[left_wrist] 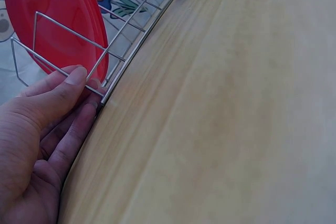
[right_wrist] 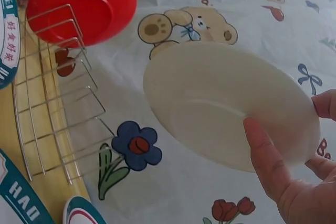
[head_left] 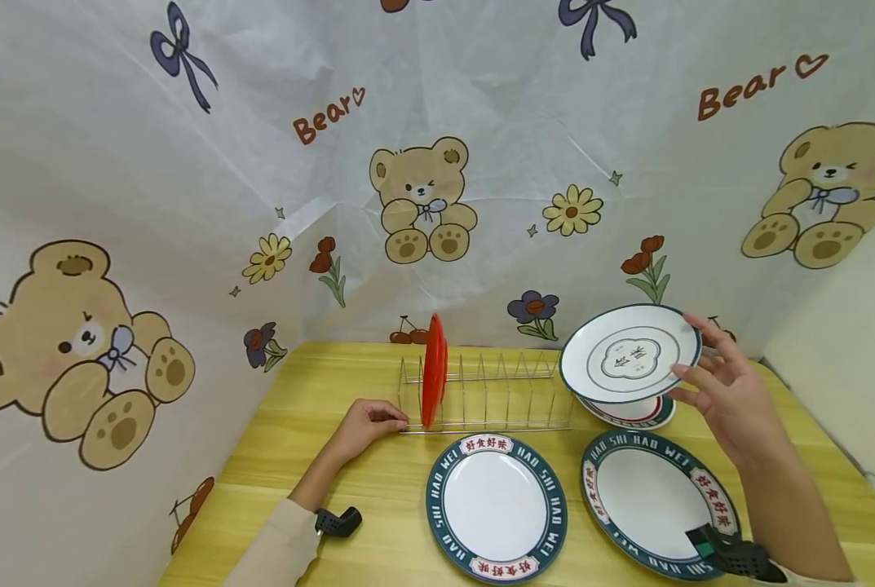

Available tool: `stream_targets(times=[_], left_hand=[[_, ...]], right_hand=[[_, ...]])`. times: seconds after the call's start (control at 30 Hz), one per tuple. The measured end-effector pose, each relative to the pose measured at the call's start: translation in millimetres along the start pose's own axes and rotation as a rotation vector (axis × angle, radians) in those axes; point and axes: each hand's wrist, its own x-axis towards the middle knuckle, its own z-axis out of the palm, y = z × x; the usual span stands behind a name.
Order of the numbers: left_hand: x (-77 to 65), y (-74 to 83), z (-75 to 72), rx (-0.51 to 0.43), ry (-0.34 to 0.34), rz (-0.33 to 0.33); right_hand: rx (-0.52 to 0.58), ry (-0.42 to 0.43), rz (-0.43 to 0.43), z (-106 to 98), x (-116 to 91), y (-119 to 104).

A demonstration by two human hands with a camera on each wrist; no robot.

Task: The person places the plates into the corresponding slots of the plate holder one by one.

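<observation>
My left hand (head_left: 369, 424) pinches the front left corner of a wire dish rack (head_left: 506, 399), thumb over the wire in the left wrist view. Red plates (head_left: 435, 371) stand upright in the rack's left end, close to that hand. At the right, my right hand (head_left: 726, 395) grips the rim of a white plate (head_left: 620, 355) with a dark edge and a printed emblem in its middle. This plate is raised and tilted, its face toward the head camera; its plain underside shows in the right wrist view. Below it, another plate with a red ring (head_left: 642, 416) is partly covered.
Two green-rimmed plates with lettering lie flat in front of the rack: a middle plate (head_left: 496, 505) and a right plate (head_left: 660, 501), the latter partly behind the right wrist's camera. A bear-print cloth (head_left: 496, 269) hangs behind the wooden table (head_left: 378, 497).
</observation>
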Motion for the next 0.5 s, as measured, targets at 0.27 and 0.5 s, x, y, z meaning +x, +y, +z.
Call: stream_targets(times=[0.27, 0.5], left_hand=[[1.1, 0.8, 2.1, 0.007, 0.012, -0.020], [2.4, 3.7, 3.6, 0.002, 0.021, -0.045]], right_hand=[[-0.038, -0.045, 0.021, 37, 0, 0], [-0.186, -0.069, 0.073, 69, 5, 2]])
